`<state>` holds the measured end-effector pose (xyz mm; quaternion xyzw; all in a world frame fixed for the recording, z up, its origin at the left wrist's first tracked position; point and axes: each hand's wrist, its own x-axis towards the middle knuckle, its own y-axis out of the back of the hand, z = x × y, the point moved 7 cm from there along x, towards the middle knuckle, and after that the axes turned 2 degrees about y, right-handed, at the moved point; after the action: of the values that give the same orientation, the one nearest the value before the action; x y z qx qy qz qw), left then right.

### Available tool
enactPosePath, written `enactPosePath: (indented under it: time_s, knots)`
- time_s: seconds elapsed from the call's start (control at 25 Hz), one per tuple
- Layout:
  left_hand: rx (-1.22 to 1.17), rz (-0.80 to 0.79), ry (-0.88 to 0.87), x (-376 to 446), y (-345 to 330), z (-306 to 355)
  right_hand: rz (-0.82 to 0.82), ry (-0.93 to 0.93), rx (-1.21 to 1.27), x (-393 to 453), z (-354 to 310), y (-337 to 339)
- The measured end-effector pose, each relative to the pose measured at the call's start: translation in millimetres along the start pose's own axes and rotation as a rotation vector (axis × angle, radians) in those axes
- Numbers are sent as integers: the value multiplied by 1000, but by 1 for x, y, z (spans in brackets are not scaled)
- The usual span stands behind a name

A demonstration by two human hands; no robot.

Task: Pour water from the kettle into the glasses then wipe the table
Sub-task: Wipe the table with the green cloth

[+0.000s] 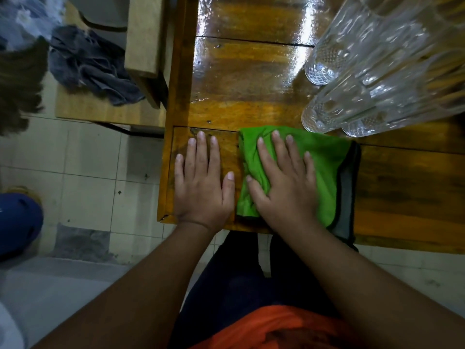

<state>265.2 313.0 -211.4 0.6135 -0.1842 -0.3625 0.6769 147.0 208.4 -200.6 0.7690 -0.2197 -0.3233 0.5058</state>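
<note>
Wiping step in hand, by the look of it: right hand lies flat, fingers spread, palm pressing a green cloth onto the wooden table; not gripping it, only bearing down on it. Left hand rests just beside, to the left of the cloth, also flat and open, holding nothing, palm on bare wood near the table's corner. Cloth is bunched under the right thumb and has a dark edge trailing out to the right of the wrist, over the near table edge. Glasses, clear and patterned, stand just ahead and to the right of the right fingertips, the nearest one almost at the cloth's far edge; whether they hold water cannot be told, distortion is heavy. Kettle not in view. Ahead of both hands the tabletop shines wet or glossy, a wide bright patch. Judgement: pouring seems done and most of the wiping is left; the next stroke wants the cloth pushed forward into that sheen, steering left of the glasses so none is knocked, with the left hand steadying. Beyond the left hand, off the table, a grey rag lies on a lower bench. No brand, label or writing readable anywhere.
</note>
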Motion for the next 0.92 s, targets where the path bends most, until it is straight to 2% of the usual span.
enactPosePath:
  time_s: [0.16,0.28,0.48,0.72,0.92]
  knots:
    - [-5,6,-3,-2,2,0,-19,103,-47,-39,26,-3]
    - [3,1,-48,-3,1,4,-45,97,-61,-75,57,-3]
    - [16,21,-50,-1,3,6,20,-25,-18,-11,43,12]
    - [-16,3,-45,-3,3,7,15,46,-35,-64,84,10]
    - [-56,-14,25,-6,10,27,36,-18,-26,-24,92,22]
